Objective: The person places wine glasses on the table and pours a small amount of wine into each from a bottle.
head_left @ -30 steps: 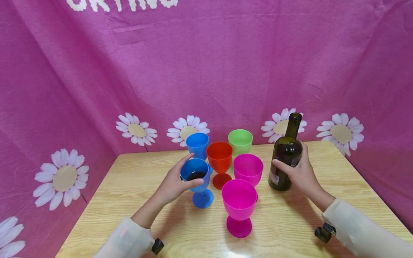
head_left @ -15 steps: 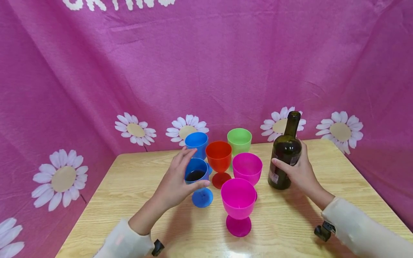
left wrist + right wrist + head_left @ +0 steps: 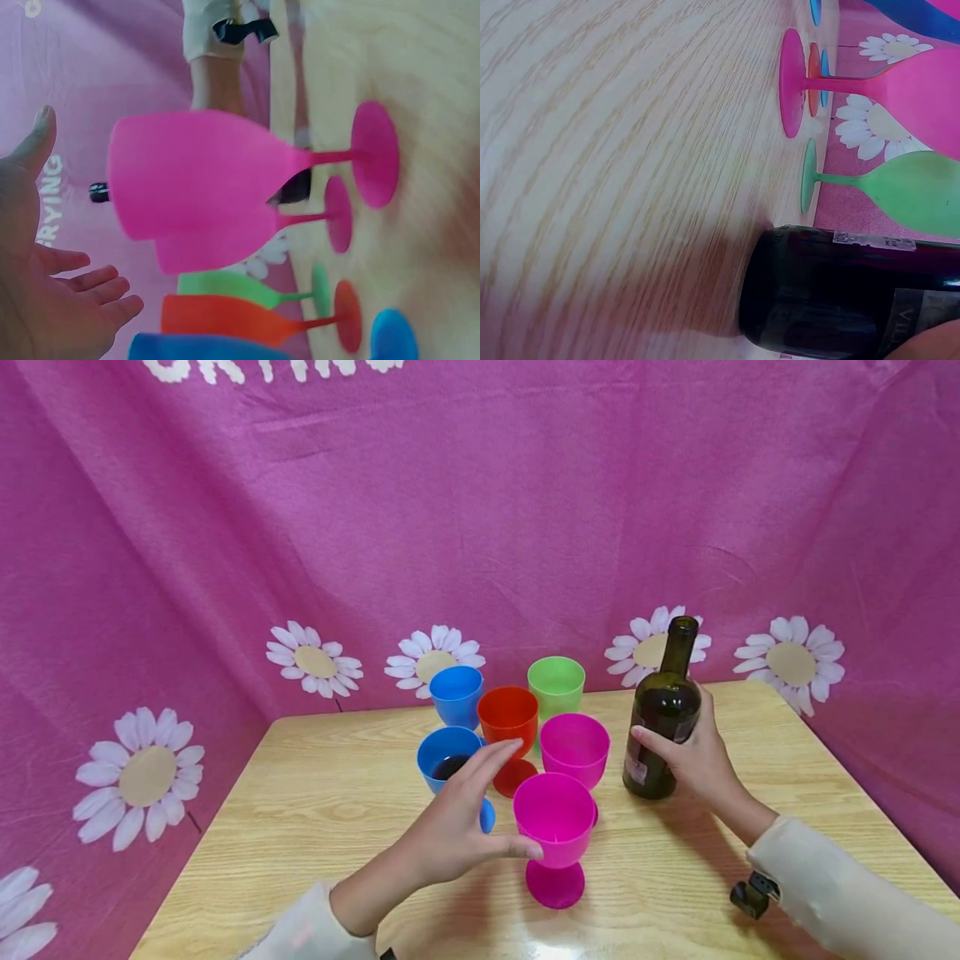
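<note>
My left hand (image 3: 453, 831) is beside the front pink goblet (image 3: 553, 839), its fingers spread and extended. In the left wrist view a gap separates the hand from that goblet. Behind the hand stands a blue goblet (image 3: 432, 766) with dark liquid in its bowl, partly covered by the fingers. My right hand (image 3: 705, 760) grips a dark green wine bottle (image 3: 660, 718), thumb across its front. The bottle is upright on the table, its base meeting the wood in the right wrist view.
Further back stand another blue goblet (image 3: 456, 697), a red goblet (image 3: 507, 718), a green goblet (image 3: 557, 687) and a second pink goblet (image 3: 575, 753), close together. The wooden table (image 3: 300, 810) meets a magenta cloth (image 3: 480, 527) with printed daisies behind.
My left hand has released the blue goblet with the liquid and moved right, towards the front pink goblet. The right hand and the bottle have stayed in place.
</note>
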A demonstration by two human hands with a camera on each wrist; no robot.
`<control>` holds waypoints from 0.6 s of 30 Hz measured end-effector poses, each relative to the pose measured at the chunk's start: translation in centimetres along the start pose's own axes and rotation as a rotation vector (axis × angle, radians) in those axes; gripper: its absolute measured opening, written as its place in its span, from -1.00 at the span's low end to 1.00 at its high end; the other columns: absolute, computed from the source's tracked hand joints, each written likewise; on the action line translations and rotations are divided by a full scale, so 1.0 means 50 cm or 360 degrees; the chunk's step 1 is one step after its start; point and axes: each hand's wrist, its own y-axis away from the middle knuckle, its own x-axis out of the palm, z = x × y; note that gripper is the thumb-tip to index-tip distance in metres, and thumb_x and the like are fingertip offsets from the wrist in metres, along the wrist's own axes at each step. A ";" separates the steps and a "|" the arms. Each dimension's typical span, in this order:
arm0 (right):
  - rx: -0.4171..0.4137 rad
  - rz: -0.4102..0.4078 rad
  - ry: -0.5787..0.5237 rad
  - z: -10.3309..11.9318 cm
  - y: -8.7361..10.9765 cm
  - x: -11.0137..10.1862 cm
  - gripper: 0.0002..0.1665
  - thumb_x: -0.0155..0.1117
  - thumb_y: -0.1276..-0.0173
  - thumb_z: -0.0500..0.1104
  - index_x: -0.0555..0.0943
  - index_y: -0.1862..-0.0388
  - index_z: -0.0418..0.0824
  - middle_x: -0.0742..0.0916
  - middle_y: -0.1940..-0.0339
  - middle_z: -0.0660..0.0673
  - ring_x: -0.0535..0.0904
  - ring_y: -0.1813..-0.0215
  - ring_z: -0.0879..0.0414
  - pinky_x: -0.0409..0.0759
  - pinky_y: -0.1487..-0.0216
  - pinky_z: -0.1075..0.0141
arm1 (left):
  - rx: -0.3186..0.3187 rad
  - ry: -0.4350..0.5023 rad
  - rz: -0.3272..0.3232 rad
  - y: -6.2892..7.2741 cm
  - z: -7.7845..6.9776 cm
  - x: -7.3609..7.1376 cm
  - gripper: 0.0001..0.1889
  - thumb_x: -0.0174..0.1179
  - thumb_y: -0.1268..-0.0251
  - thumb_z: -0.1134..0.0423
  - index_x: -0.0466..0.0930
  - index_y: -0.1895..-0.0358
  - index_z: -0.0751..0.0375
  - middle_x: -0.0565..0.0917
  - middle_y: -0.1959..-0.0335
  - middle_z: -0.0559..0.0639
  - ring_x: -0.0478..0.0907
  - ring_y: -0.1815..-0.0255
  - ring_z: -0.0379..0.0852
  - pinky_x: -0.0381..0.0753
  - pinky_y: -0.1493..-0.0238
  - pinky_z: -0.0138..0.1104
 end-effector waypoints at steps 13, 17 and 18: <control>-0.0030 -0.0015 0.0018 -0.006 0.001 0.001 0.23 0.53 -0.32 -0.03 -0.14 -0.67 -0.01 0.37 -0.50 -0.37 0.30 -0.48 -0.30 0.23 -0.44 -0.39 | -0.0132 0.0254 0.0037 -0.019 0.021 0.053 0.06 0.60 -0.04 -0.03 0.18 -0.62 -0.10 0.40 -0.46 -0.22 0.35 -0.46 -0.15 0.56 -0.31 -0.25; -0.0039 -0.0012 0.0013 -0.007 0.000 0.001 0.23 0.52 -0.33 -0.05 -0.15 -0.67 -0.01 0.37 -0.50 -0.37 0.30 -0.47 -0.29 0.23 -0.44 -0.38 | -0.0158 0.0350 0.0033 -0.026 0.028 0.061 -0.02 0.61 -0.03 0.01 0.27 -0.56 -0.15 0.45 -0.38 -0.24 0.41 -0.39 -0.15 0.58 -0.29 -0.22; -0.0039 -0.0009 0.0010 -0.007 -0.001 0.001 0.23 0.52 -0.33 -0.06 -0.16 -0.67 -0.02 0.37 -0.50 -0.38 0.30 -0.48 -0.29 0.23 -0.44 -0.38 | -0.0177 0.0379 0.0035 -0.027 0.029 0.063 -0.04 0.62 -0.03 0.01 0.30 -0.54 -0.18 0.46 -0.35 -0.23 0.43 -0.36 -0.13 0.61 -0.25 -0.21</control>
